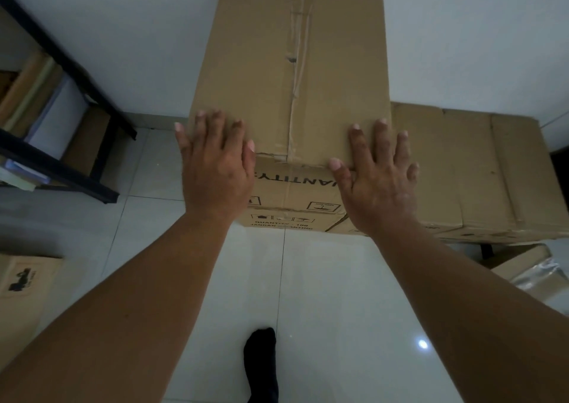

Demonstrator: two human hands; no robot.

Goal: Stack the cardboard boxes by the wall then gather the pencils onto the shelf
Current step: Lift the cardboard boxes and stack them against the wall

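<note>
White wall (123,33) and glossy pale floor tiles (338,295) frame a person's two bare forearms reaching straight ahead to a stack of cardboard boxes standing against that wall. Both hands lie palm down with fingers straight and spread wide, gripping nothing: the left hand (215,162) presses on the near left corner of the top box (292,64), its little finger past the side edge, while the right hand (378,175) presses on the near right corner, thumb hanging over the front edge. A taped seam runs down the middle of the top box. The lower box (295,193) beneath it shows the letters "ANTITY" upside down, plus handling symbols; further down, print reads "QUANTITY 100" and "JANGAN", the rest too small to make out. A side box (477,172), lower than the stack, sits just to the right, also against the wall. At left stands a black-framed shelf (61,162) holding books and papers. A small carton (24,279) with a dark printed mark lies at lower left, a silvery foil pack (542,276) at right, and a foot in a black sock (261,362) rests on the tiles
</note>
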